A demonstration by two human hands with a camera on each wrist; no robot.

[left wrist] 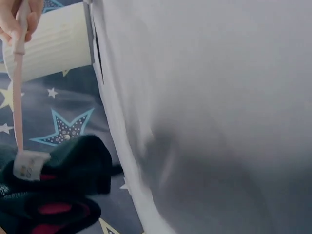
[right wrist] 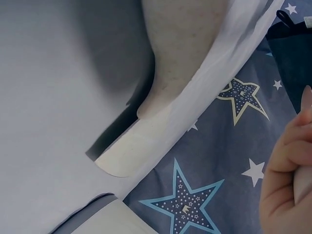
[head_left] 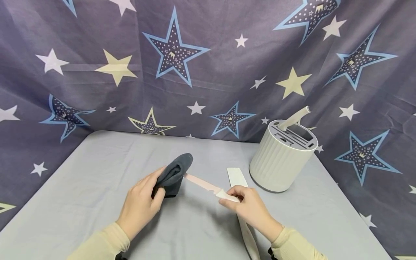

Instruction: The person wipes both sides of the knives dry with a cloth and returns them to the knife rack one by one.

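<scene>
My left hand (head_left: 141, 202) grips a folded dark grey cloth (head_left: 175, 171); a white label (left wrist: 31, 165) and red patches show on it in the left wrist view. My right hand (head_left: 250, 206) pinches the white handle (head_left: 227, 195) of a knife (head_left: 201, 182) with a pink blade. The blade points left, its tip meeting the cloth's edge; whether it touches the cloth I cannot tell. Beneath my right hand lies a long white utensil (head_left: 237, 177) with a broad, flat, squared end; its middle is hidden in the head view.
A ribbed white knife block (head_left: 279, 162) stands at the back right, with one white handle (head_left: 295, 118) sticking out of its slotted top. Grey cloth covers the table (head_left: 97, 173). A star-patterned curtain (head_left: 208, 72) hangs behind and at both sides.
</scene>
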